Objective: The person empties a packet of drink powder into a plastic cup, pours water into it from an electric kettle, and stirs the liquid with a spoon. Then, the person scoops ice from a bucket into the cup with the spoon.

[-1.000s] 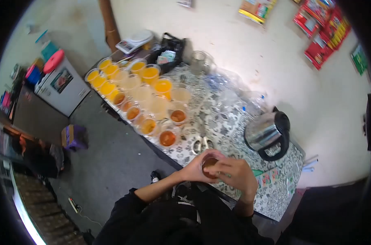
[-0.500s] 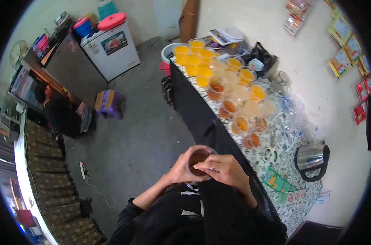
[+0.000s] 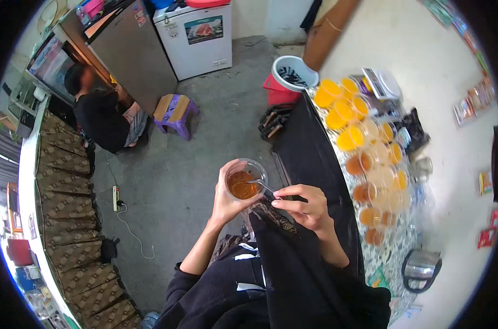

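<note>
My left hand (image 3: 225, 200) is wrapped round a clear plastic cup (image 3: 242, 191) of amber-brown liquid, held over the floor. A thin metal spoon (image 3: 263, 186) dips into the liquid, its handle pinched between the fingers of my right hand (image 3: 306, 205). To the right, a patterned table (image 3: 379, 256) bears rows of plastic cups. Those at its far end hold orange-yellow liquid (image 3: 347, 137), and the nearer ones hold brown liquid (image 3: 363, 192). Pale cups (image 3: 381, 178) stand between them.
A person (image 3: 103, 115) crouches at the upper left beside a grey fridge (image 3: 134, 52). A purple stool (image 3: 175, 113), a white freezer (image 3: 202, 44), a bucket (image 3: 292, 71) and a power strip (image 3: 115, 197) are about. A kettle (image 3: 421, 267) stands on the table.
The view has turned left, so the table now lies at the right. The cup has come away from the table with my hands, and the spoon in my right hand now shows clearly.
</note>
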### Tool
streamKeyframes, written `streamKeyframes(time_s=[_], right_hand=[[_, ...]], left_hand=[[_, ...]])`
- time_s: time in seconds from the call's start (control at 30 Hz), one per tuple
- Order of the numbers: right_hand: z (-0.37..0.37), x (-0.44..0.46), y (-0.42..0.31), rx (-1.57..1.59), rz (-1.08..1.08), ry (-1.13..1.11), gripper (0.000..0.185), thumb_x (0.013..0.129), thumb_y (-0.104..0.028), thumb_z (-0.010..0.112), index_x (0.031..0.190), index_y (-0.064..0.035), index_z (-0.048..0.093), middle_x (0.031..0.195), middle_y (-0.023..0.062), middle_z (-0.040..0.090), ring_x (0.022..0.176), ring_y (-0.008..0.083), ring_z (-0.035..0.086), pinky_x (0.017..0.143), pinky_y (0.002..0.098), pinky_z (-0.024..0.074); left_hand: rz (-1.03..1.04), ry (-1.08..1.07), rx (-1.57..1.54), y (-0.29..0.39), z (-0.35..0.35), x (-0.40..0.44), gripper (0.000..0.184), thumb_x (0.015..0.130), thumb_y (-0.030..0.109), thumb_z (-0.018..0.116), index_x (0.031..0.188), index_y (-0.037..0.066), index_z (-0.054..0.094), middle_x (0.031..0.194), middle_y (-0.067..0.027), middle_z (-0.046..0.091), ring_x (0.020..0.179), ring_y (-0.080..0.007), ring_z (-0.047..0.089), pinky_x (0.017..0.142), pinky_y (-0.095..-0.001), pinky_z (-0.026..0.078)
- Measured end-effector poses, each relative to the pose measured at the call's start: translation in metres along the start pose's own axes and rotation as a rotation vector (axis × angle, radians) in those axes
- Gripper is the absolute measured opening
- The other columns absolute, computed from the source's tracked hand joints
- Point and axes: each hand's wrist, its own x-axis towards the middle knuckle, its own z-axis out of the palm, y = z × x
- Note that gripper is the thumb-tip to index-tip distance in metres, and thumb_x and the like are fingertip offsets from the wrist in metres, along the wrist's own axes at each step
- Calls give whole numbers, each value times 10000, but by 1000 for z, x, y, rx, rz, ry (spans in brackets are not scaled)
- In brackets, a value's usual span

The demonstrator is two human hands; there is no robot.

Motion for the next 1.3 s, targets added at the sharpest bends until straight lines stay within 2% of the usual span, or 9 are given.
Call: streamKeyframes(time_s=[0.13,0.2,0.23,0.33,0.47,0.63,0.8,1.0,1.3], right_hand=[[26,45,66,17,20,166,258,780,-47,661,1025,-120,631,924,56,639,797,193,644,613,259,508],[35,65,104,88,292,295,163,824,-22,616,981,-62,612,870,79,636,791,181,637,583,238,478],[40,80,126,103,263,365,85,929,-34,478,956,2,551,760,94,551,664,161,609,608,257,514],[41,116,174,313,477,403,134,950,-79,459,953,28,540,785,108,564,659,171,617,614,255,511],[38,167,227,329,629,489,166,962,-108,450,893,26,521,765,118,640,667,137,636,603,236,475],[34,207,284,356,724,624,282,1011,-202,283,907,-27,478,783,139,653,648,119,611,565,203,384],[43,231,355,325,796,782,291,1012,-235,272,930,-32,465,811,157,649,668,139,613,571,219,392],[46,242,451,302,935,1332,313,997,-311,352,1008,-32,495,914,151,660,714,153,626,587,229,406],[59,201,579,141,1371,1453,321,985,-292,412,1159,-53,535,1080,96,654,784,103,635,586,195,401]], left_hand=[[-14,27,47,-21,-28,67,886,550,134,860,1274,-2,366,1213,-152,518,1109,-224,539,966,-344,431],[38,-3,120,-31,-39,106,887,549,132,858,1273,-5,363,1214,-152,517,1123,-228,530,981,-346,418],[43,-7,120,-35,-45,128,887,549,132,858,1273,-5,363,1214,-152,517,1123,-228,530,981,-346,418],[45,-66,115,-42,-54,199,905,546,95,864,1281,-3,345,1235,-133,478,1163,-215,483,1017,-355,377],[81,-71,89,-44,-56,284,889,543,116,861,1268,-7,360,1208,-147,513,1135,-223,513,995,-337,400],[14,-132,-10,-72,-53,377,894,552,96,854,1280,-1,343,1231,-143,492,1162,-227,487,1005,-350,389],[10,-266,-8,-107,-52,475,896,551,97,856,1280,2,344,1237,-137,487,1169,-227,485,1007,-356,389],[35,-474,13,-124,-60,603,850,556,104,851,1258,12,381,1244,-118,479,1155,-221,490,995,-355,396],[33,-658,41,-185,-4,764,800,573,121,845,1246,39,420,1224,-98,441,1155,-237,471,983,-359,383]])
